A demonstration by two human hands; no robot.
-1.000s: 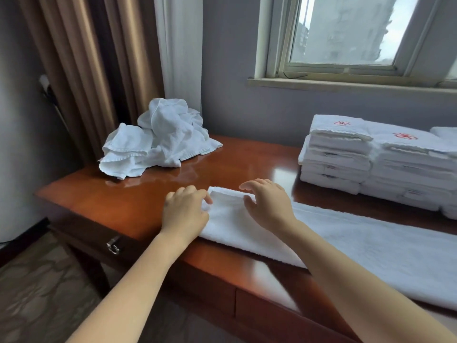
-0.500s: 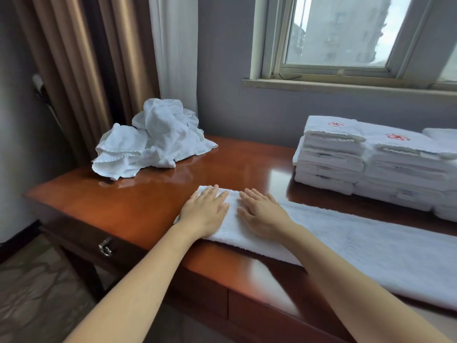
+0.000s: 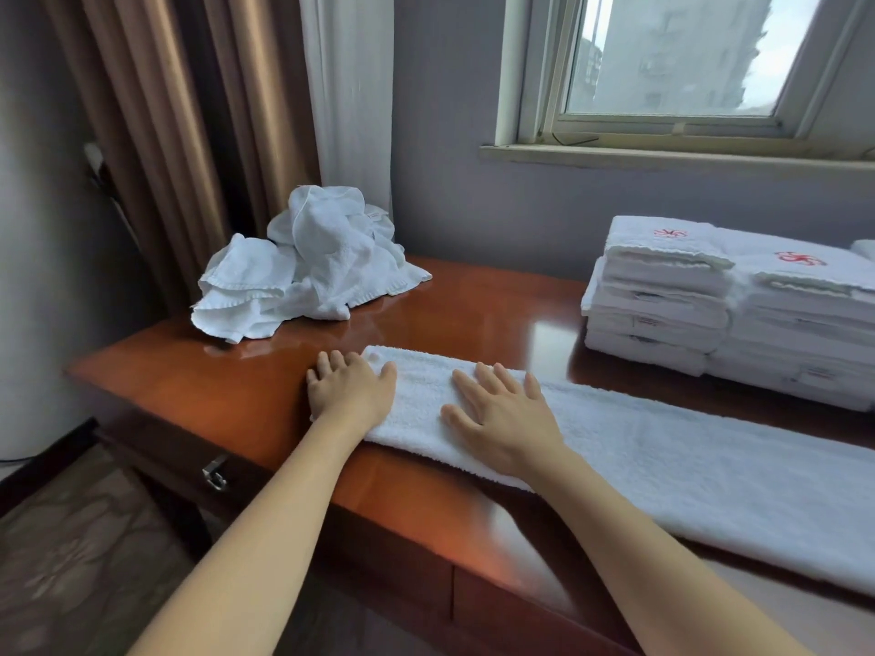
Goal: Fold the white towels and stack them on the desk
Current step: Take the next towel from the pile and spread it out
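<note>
Pressing flat on the towel point(image 3: 663, 447), both hands lie with fingers straight and grip nothing. The left hand point(image 3: 352, 388) sits at the towel's left end, thumb on the cloth and the outer fingers on the bare worktop point(image 3: 473, 305). The right hand point(image 3: 502, 414) rests wholly on the towel just beside it, fingers spread. The towel is a long white strip laid along the worktop's front edge, running from near the middle off toward the right.

Two red emblems are stitched on the folded stacks point(image 3: 663, 300) at the back right: one point(image 3: 670, 232) on the left stack's top towel, another point(image 3: 800, 259) on the stack touching it. Both are swirl-like marks, and no letters can be read in them. Small tags show at some folded edges, too small to read.

A crumpled pile point(image 3: 312, 262) of white towels lies at the back left corner, well apart from the stacks.

The worktop is glossy reddish-brown wood that mirrors the window light. A metal drawer handle point(image 3: 215, 473) hangs below its front left edge. Behind stands a grey wall point(image 3: 473, 182) with a window point(image 3: 663, 54) above a pale sill point(image 3: 663, 156), and a blurred building shows outside. Brown curtains point(image 3: 165, 111) and a white sheer point(image 3: 350, 87) hang at the back left. The floor point(image 3: 71, 537) is dark and patterned.
</note>
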